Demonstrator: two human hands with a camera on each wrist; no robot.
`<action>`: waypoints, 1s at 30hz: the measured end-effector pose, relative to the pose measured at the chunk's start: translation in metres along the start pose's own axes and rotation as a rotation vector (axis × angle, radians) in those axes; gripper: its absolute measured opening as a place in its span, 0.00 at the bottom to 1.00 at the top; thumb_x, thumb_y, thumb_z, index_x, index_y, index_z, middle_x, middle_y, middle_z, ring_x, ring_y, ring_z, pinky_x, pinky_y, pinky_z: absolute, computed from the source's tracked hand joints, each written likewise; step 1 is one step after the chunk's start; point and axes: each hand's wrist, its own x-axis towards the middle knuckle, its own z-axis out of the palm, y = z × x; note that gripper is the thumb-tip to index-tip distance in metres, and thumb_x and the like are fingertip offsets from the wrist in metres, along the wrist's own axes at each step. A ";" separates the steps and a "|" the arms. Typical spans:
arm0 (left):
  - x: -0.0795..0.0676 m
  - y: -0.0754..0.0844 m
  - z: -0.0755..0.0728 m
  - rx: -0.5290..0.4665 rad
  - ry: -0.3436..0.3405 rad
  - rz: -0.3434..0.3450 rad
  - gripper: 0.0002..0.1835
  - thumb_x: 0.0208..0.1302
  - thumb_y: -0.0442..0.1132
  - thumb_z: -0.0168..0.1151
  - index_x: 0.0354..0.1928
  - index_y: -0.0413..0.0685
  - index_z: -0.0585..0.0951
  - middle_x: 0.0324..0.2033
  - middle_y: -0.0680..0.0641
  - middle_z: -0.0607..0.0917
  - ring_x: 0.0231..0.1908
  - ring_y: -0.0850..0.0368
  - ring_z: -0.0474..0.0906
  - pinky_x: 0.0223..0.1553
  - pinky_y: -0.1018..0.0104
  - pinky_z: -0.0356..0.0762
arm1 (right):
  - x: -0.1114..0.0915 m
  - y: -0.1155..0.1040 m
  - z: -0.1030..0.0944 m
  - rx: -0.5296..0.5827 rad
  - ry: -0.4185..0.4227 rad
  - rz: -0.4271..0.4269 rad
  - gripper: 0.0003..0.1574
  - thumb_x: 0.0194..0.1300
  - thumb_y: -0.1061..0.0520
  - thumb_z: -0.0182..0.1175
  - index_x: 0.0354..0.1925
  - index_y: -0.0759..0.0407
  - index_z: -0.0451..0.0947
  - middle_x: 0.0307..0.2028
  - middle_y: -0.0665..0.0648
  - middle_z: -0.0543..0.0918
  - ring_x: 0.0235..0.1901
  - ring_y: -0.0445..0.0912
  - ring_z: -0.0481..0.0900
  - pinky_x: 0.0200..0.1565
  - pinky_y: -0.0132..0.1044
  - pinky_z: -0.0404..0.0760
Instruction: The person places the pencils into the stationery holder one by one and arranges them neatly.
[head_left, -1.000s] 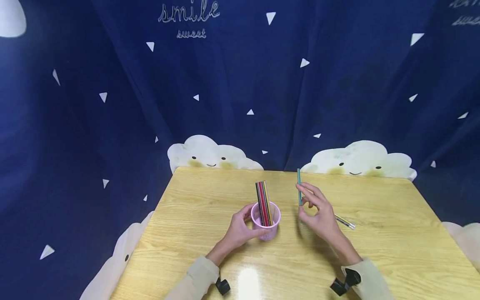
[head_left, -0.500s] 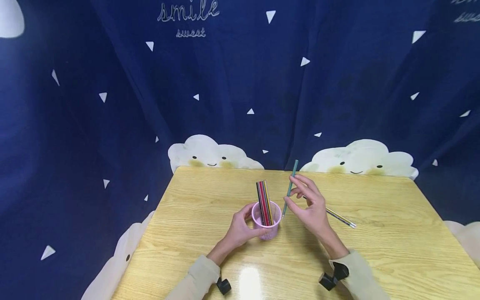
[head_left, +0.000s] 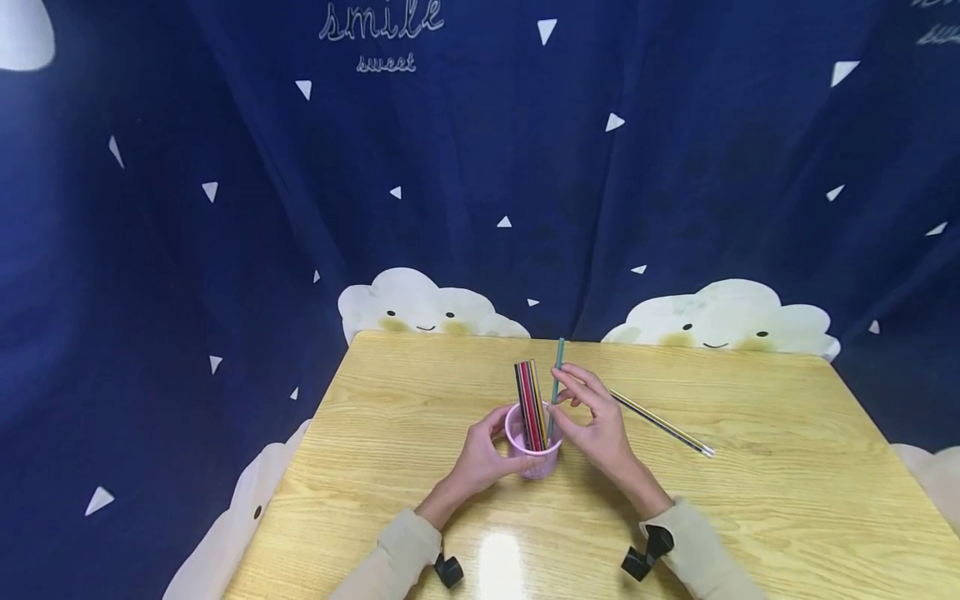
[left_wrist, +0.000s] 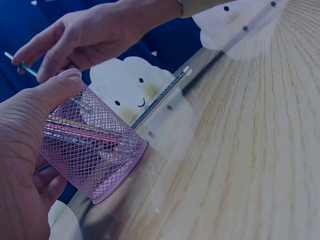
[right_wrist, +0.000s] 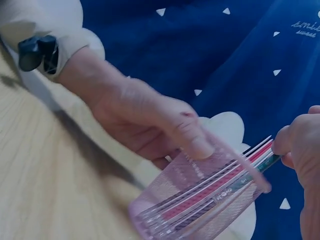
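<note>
My left hand (head_left: 483,454) grips a pink mesh pencil cup (left_wrist: 105,150), thumb along the near side and fingers behind. Inside the cup, a bundle of pencils (head_left: 528,404) in black, red and yellow leans together toward the back left. My right hand (head_left: 596,417) pinches a teal pencil (head_left: 558,367) near its middle between thumb and fingers, above the right side of the rim. The teal pencil stands nearly upright, its lower end inside the cup. In the right wrist view it runs alongside the other pencils (right_wrist: 200,200).
Right of my right hand, striped pencils (head_left: 663,423) in yellow and dark blue lie slantwise on the wooden table (head_left: 787,467). A dark blue curtain (head_left: 465,150) with white clouds hangs behind the table's far edge.
My right hand has moved left with the teal pencil, from beside the cup to over it, and the pencil's lower end has entered the cup. The left hand keeps its grip.
</note>
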 end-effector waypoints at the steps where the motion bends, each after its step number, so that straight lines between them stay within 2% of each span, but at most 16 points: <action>1: 0.000 0.000 0.000 0.000 0.000 0.007 0.43 0.49 0.30 0.82 0.69 0.33 0.73 0.61 0.37 0.84 0.62 0.38 0.80 0.69 0.40 0.73 | 0.000 -0.003 0.001 -0.006 -0.004 -0.014 0.38 0.44 0.85 0.72 0.56 0.78 0.79 0.57 0.75 0.79 0.32 0.60 0.86 0.39 0.35 0.83; 3: 0.000 -0.001 0.000 0.007 0.000 0.020 0.43 0.49 0.31 0.82 0.69 0.33 0.74 0.60 0.37 0.84 0.61 0.38 0.80 0.68 0.40 0.74 | -0.001 -0.007 0.003 -0.012 -0.018 -0.029 0.37 0.43 0.86 0.71 0.55 0.80 0.79 0.56 0.77 0.79 0.31 0.61 0.85 0.39 0.33 0.83; 6: 0.000 -0.002 0.000 0.011 0.000 0.025 0.42 0.49 0.30 0.82 0.68 0.33 0.74 0.60 0.36 0.84 0.61 0.37 0.80 0.68 0.39 0.74 | -0.006 -0.001 0.005 -0.022 -0.038 -0.035 0.37 0.43 0.87 0.70 0.55 0.79 0.79 0.56 0.77 0.79 0.32 0.61 0.84 0.41 0.28 0.82; 8: 0.000 -0.001 0.000 0.012 -0.001 0.016 0.43 0.49 0.31 0.82 0.69 0.34 0.74 0.60 0.37 0.84 0.61 0.37 0.80 0.68 0.40 0.73 | -0.011 0.007 0.006 -0.039 -0.045 -0.031 0.38 0.44 0.86 0.71 0.56 0.77 0.80 0.57 0.75 0.79 0.32 0.59 0.85 0.41 0.29 0.83; 12: 0.000 0.001 0.000 0.004 -0.003 -0.004 0.43 0.50 0.30 0.82 0.69 0.34 0.74 0.61 0.37 0.84 0.63 0.39 0.79 0.70 0.42 0.72 | -0.018 0.019 0.006 -0.078 -0.066 -0.002 0.38 0.48 0.82 0.72 0.59 0.71 0.81 0.60 0.69 0.80 0.34 0.54 0.86 0.39 0.40 0.85; 16: 0.000 0.003 -0.001 0.001 -0.008 0.003 0.43 0.50 0.30 0.82 0.69 0.33 0.73 0.61 0.36 0.84 0.62 0.38 0.79 0.70 0.41 0.72 | -0.020 0.021 0.004 -0.084 -0.090 0.023 0.37 0.52 0.78 0.72 0.61 0.67 0.81 0.62 0.65 0.81 0.36 0.51 0.86 0.40 0.42 0.85; 23: 0.000 0.005 -0.002 -0.002 -0.017 0.006 0.43 0.50 0.30 0.81 0.69 0.32 0.73 0.61 0.35 0.83 0.62 0.38 0.79 0.70 0.38 0.71 | -0.020 0.019 0.002 -0.092 -0.119 0.036 0.33 0.57 0.75 0.69 0.61 0.65 0.82 0.62 0.62 0.81 0.38 0.52 0.86 0.47 0.34 0.85; 27: 0.000 0.006 -0.002 -0.009 -0.020 0.010 0.43 0.50 0.30 0.81 0.69 0.31 0.73 0.61 0.33 0.83 0.62 0.36 0.79 0.69 0.35 0.71 | -0.021 0.018 0.001 -0.105 -0.135 0.058 0.32 0.58 0.73 0.69 0.62 0.64 0.82 0.62 0.61 0.81 0.45 0.56 0.85 0.48 0.37 0.87; 30: 0.001 0.005 -0.002 -0.015 -0.022 0.012 0.43 0.50 0.30 0.81 0.69 0.30 0.73 0.61 0.32 0.82 0.62 0.35 0.79 0.69 0.34 0.70 | -0.020 0.018 -0.001 -0.126 -0.146 0.069 0.32 0.59 0.72 0.69 0.63 0.62 0.82 0.62 0.60 0.81 0.53 0.57 0.82 0.50 0.34 0.86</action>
